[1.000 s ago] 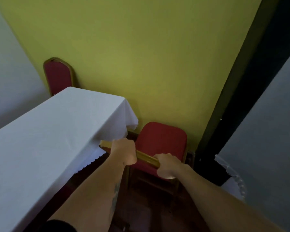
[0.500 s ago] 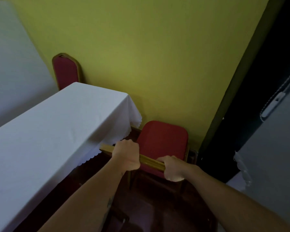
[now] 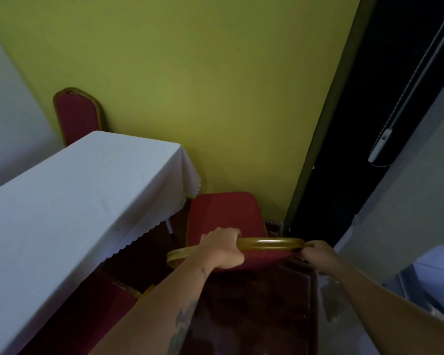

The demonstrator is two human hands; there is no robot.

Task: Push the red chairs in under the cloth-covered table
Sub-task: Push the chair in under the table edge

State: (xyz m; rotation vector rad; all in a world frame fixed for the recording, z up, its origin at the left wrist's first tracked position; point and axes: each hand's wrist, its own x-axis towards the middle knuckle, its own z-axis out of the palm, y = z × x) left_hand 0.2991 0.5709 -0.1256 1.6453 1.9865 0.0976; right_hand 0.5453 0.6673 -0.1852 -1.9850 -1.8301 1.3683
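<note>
A red chair (image 3: 223, 216) with a gold frame stands off the near right corner of the white cloth-covered table (image 3: 69, 208), its seat out in the open beside the cloth's edge. My left hand (image 3: 222, 248) grips the gold top rail of its backrest near the left end. My right hand (image 3: 317, 253) holds the rail's right end. A second red chair (image 3: 77, 116) stands at the table's far end against the green wall, only its backrest showing. A third red seat (image 3: 105, 301) pokes out from under the cloth at the near side.
The green wall (image 3: 215, 98) runs close behind the held chair. A dark doorway (image 3: 369, 124) and a grey door with a handle (image 3: 379, 144) stand to the right. The floor beneath is dark wood.
The held chair has swung round: its backrest rail now lies level across my view and further right. My hands moved apart along the rail, the right one to its far end.
</note>
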